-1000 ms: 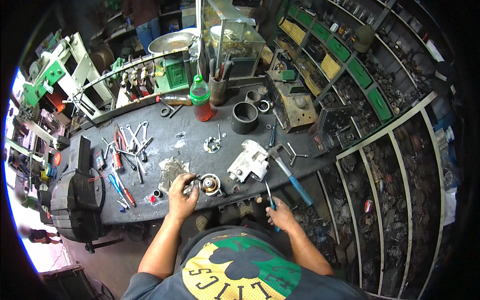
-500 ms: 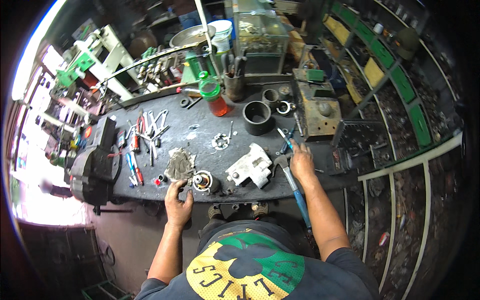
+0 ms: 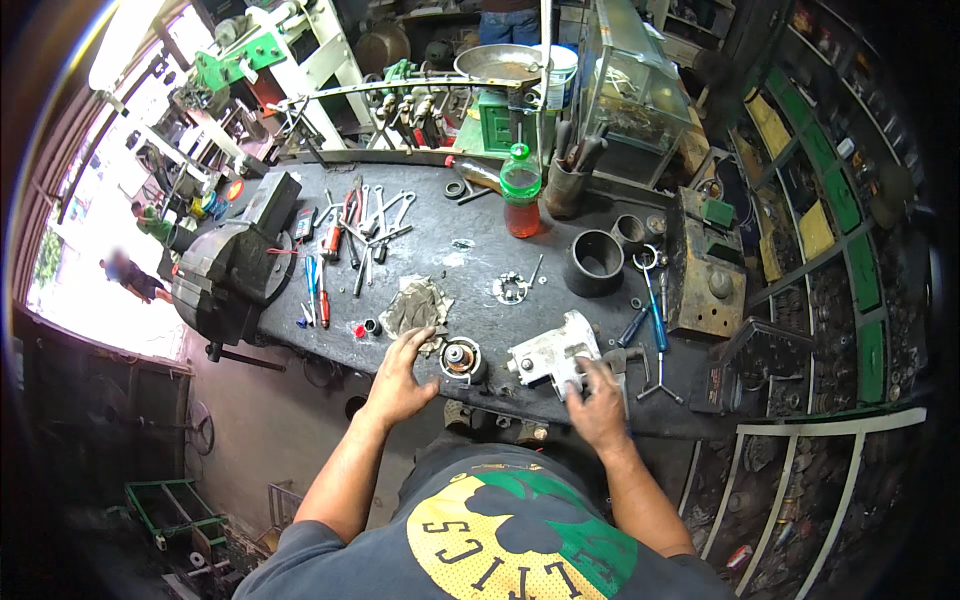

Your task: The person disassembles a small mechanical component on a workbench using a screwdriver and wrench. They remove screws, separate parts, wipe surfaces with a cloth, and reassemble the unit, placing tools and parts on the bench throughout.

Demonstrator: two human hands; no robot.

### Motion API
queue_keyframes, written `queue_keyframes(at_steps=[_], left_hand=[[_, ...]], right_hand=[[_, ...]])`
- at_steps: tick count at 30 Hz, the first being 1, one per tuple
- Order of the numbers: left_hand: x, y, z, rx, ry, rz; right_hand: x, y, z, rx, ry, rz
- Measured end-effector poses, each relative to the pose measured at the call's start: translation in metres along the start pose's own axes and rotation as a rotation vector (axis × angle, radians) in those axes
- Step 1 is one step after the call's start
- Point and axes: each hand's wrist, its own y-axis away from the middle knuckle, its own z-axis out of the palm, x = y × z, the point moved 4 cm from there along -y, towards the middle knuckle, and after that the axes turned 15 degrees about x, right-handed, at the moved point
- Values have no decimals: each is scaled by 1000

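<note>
So the left hand is palm-down at the front edge of the dark workbench, fingers stretched out and thumb well apart, nothing in its grip. It's right beside a round metal housing that sits end-up near the edge, with a shaft and some coppery stuff showing inside, and a crumpled grey rag lies just past the fingertips. The right hand is at the right side of a pale cast-metal part, fingers parted and loosely bent, and I don't see anything held in it. Can't really tell from this angle whether those fingertips are touching the casting or just above it. A hammer lies right next to that hand, partly hidden by it. Further right there's a long blue-handled tool with a forked end, plus a short blue screwdriver. Behind the casting you've got a flat ring-shaped part, a thick black cylinder and a green-capped bottle of red liquid. Over on the left, a pile of wrenches sits near a big black vise.
</note>
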Motion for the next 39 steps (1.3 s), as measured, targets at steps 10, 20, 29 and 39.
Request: queue_keyframes(at_steps=[10, 20, 29, 39], left_hand=[[-62, -9, 46, -271, 250, -139], [-73, -3, 67, -320, 265, 17], [-75, -17, 77, -379, 425, 52], [-72, -23, 81, -404, 509, -43]], right_hand=[[-136, -26, 126, -363, 240, -298], [-136, -21, 137, -222, 139, -311], [-136, -20, 147, -211, 365, -182], [-155, -27, 150, -306, 541, -141]])
